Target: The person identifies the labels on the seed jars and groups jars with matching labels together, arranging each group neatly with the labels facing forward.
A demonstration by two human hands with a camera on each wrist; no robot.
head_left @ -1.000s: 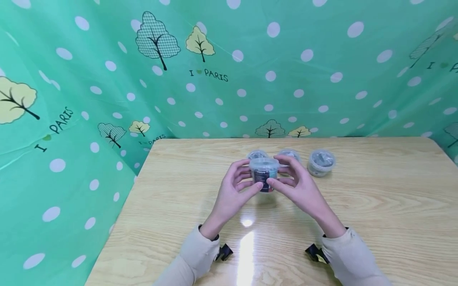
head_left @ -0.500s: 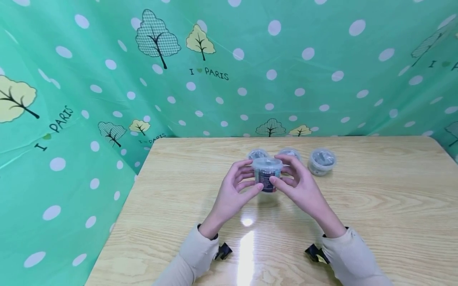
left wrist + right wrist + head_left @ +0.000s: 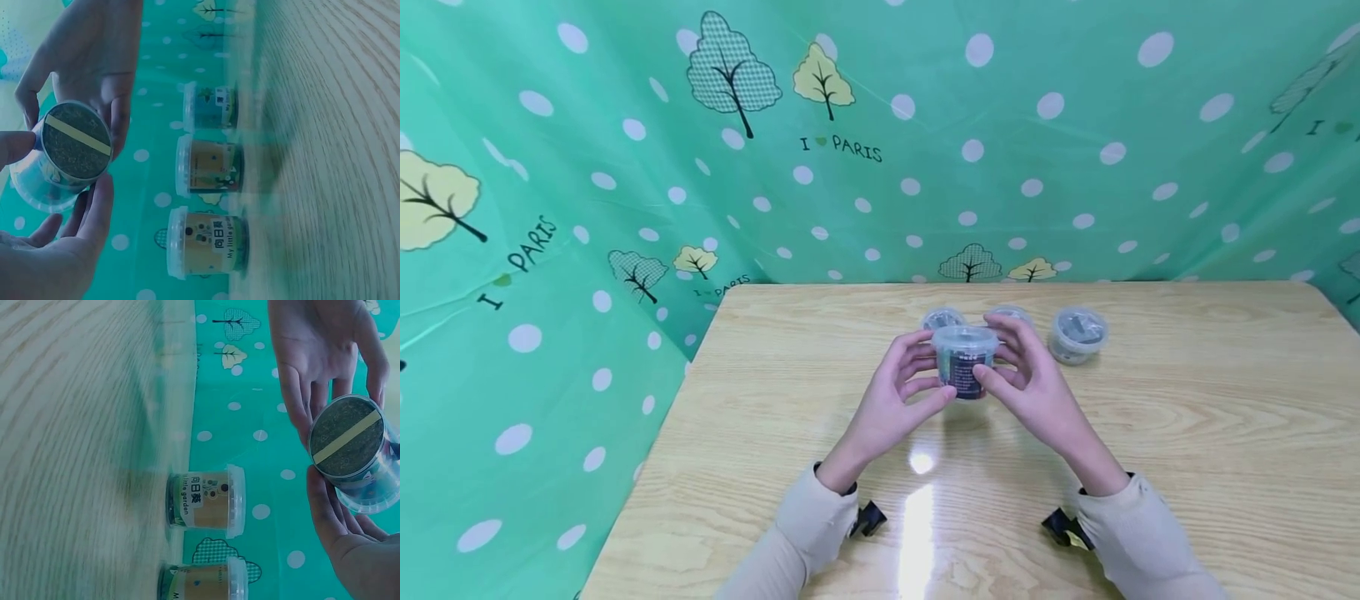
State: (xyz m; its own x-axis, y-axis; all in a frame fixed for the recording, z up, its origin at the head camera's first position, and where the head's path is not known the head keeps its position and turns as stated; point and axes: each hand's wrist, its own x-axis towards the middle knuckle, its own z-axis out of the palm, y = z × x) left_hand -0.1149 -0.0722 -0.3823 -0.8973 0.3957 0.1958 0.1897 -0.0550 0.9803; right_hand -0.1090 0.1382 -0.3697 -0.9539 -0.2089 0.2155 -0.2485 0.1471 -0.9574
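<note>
Between both hands, above the table, is a clear lidded plastic cup [image 3: 966, 364] with a dark printed label. My left hand [image 3: 887, 407] grips its left side, thumb at the front. From the right, my right hand [image 3: 1036, 400] holds it the same way, its thumb on the label. The left wrist view shows the cup's underside [image 3: 77, 140], with dark, soil-like contents and a pale yellow strip across it. Behind stand three similar lidded cups: a left one [image 3: 942, 319], a middle one [image 3: 1013, 313] partly hidden by the right hand, and a right one [image 3: 1078, 336].
The wood-grain table [image 3: 1187, 433] carries all of this. A green dotted curtain [image 3: 880, 208] hangs behind it and along the left side. Black devices [image 3: 868, 518] sit at both wrists, near the sleeve cuffs. A bright reflection lies on the table between the forearms.
The held cup has turned between the fingers, so more of its dark text panel faces me and the teal part has moved aside. It has also shifted slightly right.
</note>
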